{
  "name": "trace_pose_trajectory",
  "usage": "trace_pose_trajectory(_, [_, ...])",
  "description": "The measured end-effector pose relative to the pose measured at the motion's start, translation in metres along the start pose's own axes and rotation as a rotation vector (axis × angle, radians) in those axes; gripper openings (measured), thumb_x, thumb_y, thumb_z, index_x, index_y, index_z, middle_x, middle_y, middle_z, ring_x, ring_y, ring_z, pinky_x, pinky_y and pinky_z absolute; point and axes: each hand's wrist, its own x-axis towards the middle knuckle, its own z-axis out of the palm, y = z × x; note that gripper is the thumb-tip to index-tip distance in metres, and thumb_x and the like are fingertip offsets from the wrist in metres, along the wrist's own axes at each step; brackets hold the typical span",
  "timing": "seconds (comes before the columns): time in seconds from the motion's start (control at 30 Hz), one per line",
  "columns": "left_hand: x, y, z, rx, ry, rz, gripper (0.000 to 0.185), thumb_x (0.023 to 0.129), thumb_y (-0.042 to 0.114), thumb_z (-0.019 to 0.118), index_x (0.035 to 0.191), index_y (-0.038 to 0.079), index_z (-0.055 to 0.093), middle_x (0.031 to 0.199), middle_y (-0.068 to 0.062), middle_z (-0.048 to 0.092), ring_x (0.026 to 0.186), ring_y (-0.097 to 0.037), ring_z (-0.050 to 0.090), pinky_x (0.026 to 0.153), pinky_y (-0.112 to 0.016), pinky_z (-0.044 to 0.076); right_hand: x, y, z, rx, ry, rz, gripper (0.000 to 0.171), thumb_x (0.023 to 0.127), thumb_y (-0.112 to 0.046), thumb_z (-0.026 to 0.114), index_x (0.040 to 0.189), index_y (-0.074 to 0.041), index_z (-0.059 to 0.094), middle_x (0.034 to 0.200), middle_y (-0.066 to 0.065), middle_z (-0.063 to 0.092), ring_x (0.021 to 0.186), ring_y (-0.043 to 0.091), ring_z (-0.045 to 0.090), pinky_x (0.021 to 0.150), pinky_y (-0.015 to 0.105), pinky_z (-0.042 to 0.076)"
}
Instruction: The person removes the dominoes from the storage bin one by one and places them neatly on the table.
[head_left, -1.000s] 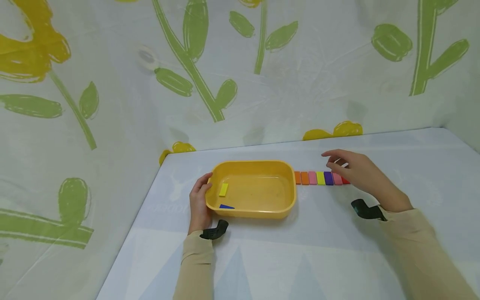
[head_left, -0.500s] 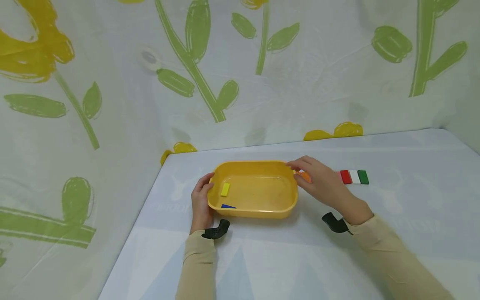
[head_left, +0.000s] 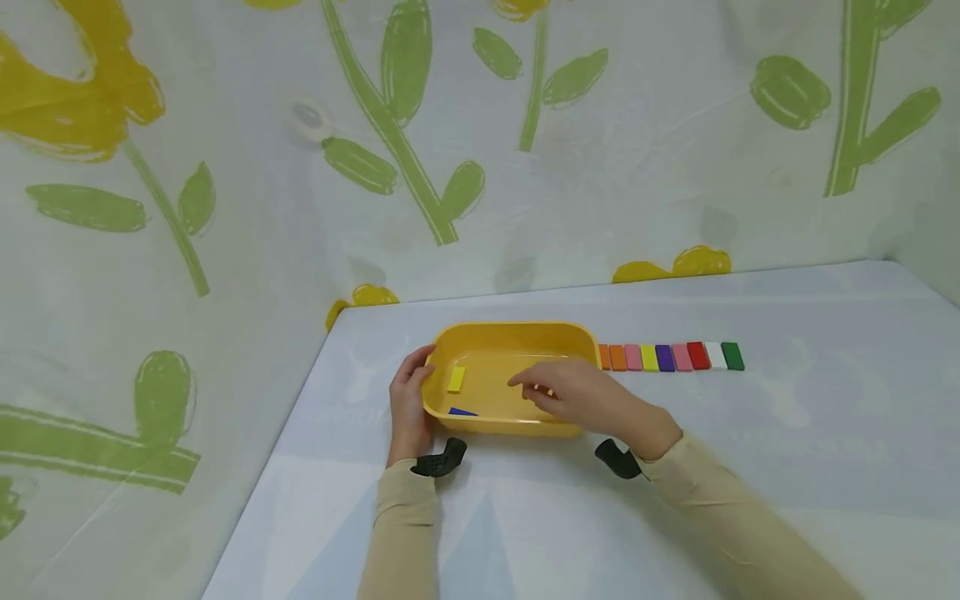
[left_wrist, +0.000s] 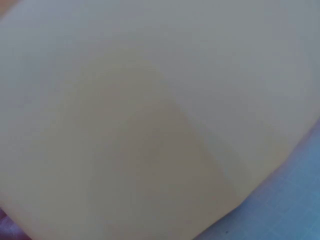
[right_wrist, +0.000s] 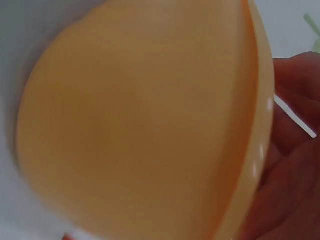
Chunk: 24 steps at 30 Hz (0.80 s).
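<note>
Yellow rectangular plastic tub (head_left: 517,335): on the pale blue tablecloth (head_left: 750,467), near the back wall. Holds a yellow flat block (head_left: 456,379) and a blue flat block (head_left: 462,412).

Left hand (head_left: 410,404): fingers curled round the tub's left rim, gripping it.

Right hand (head_left: 577,396): over the tub interior, fingers loosely bent; something small and orange may sit beneath them, but I cannot tell.

Row of eight coloured flat blocks (head_left: 670,357): just right of the tub; head view only.

Wrist views: blurred tub wall (right_wrist: 145,130) close up, with the right palm.
</note>
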Motion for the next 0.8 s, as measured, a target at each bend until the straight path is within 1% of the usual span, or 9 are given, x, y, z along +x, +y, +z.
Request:
trace_pose_trajectory(0.1, [0.000,0.000,0.000,0.008,-0.004,0.001,0.029,0.086,0.017,0.048,0.112,0.019,0.060,0.123,0.007,0.050,0.111,-0.013,0.047,0.091,-0.022,0.040,0.009,-0.007,0.009,-0.005,-0.050,0.019,0.036,0.087,-0.018,0.056,0.123,-0.018,0.053,0.099,-0.003,0.062,0.083,0.008,0.055,0.074,0.022,0.047])
trace_pose_trajectory(0.23, [0.000,0.000,-0.001,0.019,-0.007,0.008,0.029,0.086,0.018,0.048,0.113,0.019,0.059,0.123,0.007,0.049,0.111,-0.012,0.047,0.092,-0.023,0.039,0.019,-0.015,0.019,0.035,-0.086,0.079,0.043,0.088,-0.019,0.055,0.130,-0.019,0.045,0.110,0.001,0.059,0.090,0.011,0.056,0.079,0.025,0.047])
trace_pose_trajectory(0.4, [0.000,0.002,0.000,0.028,-0.007,0.011,0.029,0.086,0.017,0.047,0.112,0.018,0.060,0.122,0.007,0.050,0.111,-0.011,0.046,0.093,-0.023,0.039,0.032,-0.020,0.028,0.068,-0.134,0.128,0.042,0.090,-0.023,0.052,0.131,-0.020,0.045,0.118,0.001,0.054,0.094,0.011,0.054,0.082,0.027,0.046])
trace_pose_trajectory(0.6, [-0.001,0.003,-0.001,0.017,-0.003,-0.001,0.029,0.087,0.016,0.048,0.113,0.016,0.059,0.122,0.006,0.050,0.111,-0.013,0.046,0.093,-0.025,0.038,0.050,-0.026,0.040,0.095,-0.194,0.162,0.039,0.091,-0.027,0.047,0.128,-0.016,0.049,0.122,0.001,0.052,0.108,0.015,0.049,0.094,0.032,0.039])
trace_pose_trajectory(0.67, [-0.001,0.003,0.000,0.015,0.000,-0.007,0.028,0.087,0.016,0.048,0.112,0.017,0.060,0.121,0.006,0.050,0.111,-0.013,0.046,0.094,-0.024,0.038,0.055,-0.026,0.045,0.106,-0.209,0.174,0.038,0.091,-0.028,0.045,0.127,-0.015,0.050,0.122,0.001,0.052,0.108,0.015,0.049,0.095,0.033,0.038])
trace_pose_trajectory(0.7, [-0.002,0.004,0.000,0.014,0.000,-0.008,0.028,0.087,0.016,0.048,0.112,0.017,0.060,0.121,0.006,0.050,0.112,-0.013,0.046,0.094,-0.024,0.038,0.058,-0.026,0.046,0.076,-0.219,0.143,0.037,0.092,-0.028,0.044,0.126,-0.015,0.051,0.121,0.001,0.053,0.107,0.015,0.049,0.095,0.032,0.038])
trace_pose_trajectory(0.8, [-0.002,0.004,0.000,0.016,0.004,-0.007,0.027,0.087,0.016,0.048,0.111,0.018,0.060,0.121,0.006,0.051,0.111,-0.012,0.046,0.094,-0.024,0.038,0.065,-0.027,0.051,0.104,-0.234,0.118,0.033,0.093,-0.029,0.041,0.117,-0.014,0.058,0.105,-0.002,0.059,0.094,0.014,0.054,0.086,0.028,0.043])
